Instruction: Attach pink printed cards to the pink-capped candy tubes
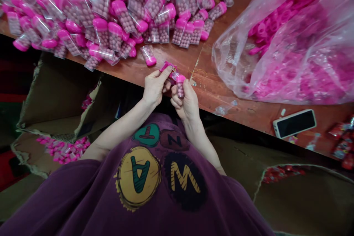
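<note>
Just over the table's front edge, my right hand [190,99] is closed around a small clear tube [180,87] of pale pink balls with a bright pink cap at its top. Close beside it, my left hand [155,86] pinches a bright pink piece [167,67] that touches or nearly touches the capped end. Its exact kind is hard to make out, and fingers cover part of it. A similar capped tube [148,56] lies alone on the table just beyond my left hand.
A big heap of pink-capped tubes [102,3] covers the table's far left. At right sit a clear bag [287,44] of pink plastic parts and a phone [294,123]. Below the edge stand cardboard boxes, one with pink pieces [65,149], another with red ones [282,173].
</note>
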A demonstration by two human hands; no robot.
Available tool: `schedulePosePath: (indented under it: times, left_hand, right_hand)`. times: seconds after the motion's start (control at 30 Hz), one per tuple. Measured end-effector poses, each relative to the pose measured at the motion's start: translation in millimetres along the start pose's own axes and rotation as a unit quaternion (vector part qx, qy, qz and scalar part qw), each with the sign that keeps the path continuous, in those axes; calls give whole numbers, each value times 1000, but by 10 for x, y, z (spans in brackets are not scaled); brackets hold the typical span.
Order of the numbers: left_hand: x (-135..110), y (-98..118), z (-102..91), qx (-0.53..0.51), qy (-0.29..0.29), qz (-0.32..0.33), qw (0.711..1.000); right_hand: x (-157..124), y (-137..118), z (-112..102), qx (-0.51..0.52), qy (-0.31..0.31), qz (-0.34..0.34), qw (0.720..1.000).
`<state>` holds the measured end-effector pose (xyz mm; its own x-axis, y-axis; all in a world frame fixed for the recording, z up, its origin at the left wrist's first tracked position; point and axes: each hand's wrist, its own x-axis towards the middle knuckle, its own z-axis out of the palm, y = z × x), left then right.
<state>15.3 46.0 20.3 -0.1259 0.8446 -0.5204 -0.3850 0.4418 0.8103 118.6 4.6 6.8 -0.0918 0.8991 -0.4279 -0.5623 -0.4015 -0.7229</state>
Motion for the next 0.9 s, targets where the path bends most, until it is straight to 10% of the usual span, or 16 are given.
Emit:
schedulePosePath:
  times: [0.43,0.77,0.9]
  left_hand:
    - [-23,-19,-86,-12,-49,1,999]
    - [-175,115,-117,8,-122,-66,990]
    - [-193,132,-119,23,-147,-81,986]
  right_hand:
    - [-37,86,42,-104,6,-54,993]
    - [-57,69,-115,-337,34,-196,920]
    - [-72,20,-85,-248,-25,-147,957]
